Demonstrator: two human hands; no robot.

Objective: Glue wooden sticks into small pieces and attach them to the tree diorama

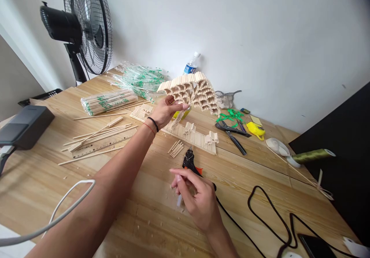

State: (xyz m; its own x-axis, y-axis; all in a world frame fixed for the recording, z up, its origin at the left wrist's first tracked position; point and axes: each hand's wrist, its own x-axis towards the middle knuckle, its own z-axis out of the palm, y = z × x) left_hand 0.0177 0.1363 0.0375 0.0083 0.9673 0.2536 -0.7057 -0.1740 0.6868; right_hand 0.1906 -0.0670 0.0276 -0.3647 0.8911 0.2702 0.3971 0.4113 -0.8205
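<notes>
My left hand (167,110) is closed on a structure of glued wooden sticks (199,90), raised above the table, its underside full of honeycomb-like gaps. Below it lies a flat base of wooden sticks (196,136) with small stick clusters standing on it. My right hand (195,196) hovers over the table with its index finger stretched out and nothing visible in it. Just beyond it lies a black glue gun (189,159), partly hidden by the hand. A few short cut sticks (175,149) rest beside the gun's nozzle.
At left are loose chopsticks (95,134), a packed bundle (110,100), torn wrappers (138,76) and a grey box (26,127). A fan (86,26) and bottle (192,63) stand behind. Cutting pliers (232,134), a yellow tape measure (256,130) and black cables (268,208) lie right.
</notes>
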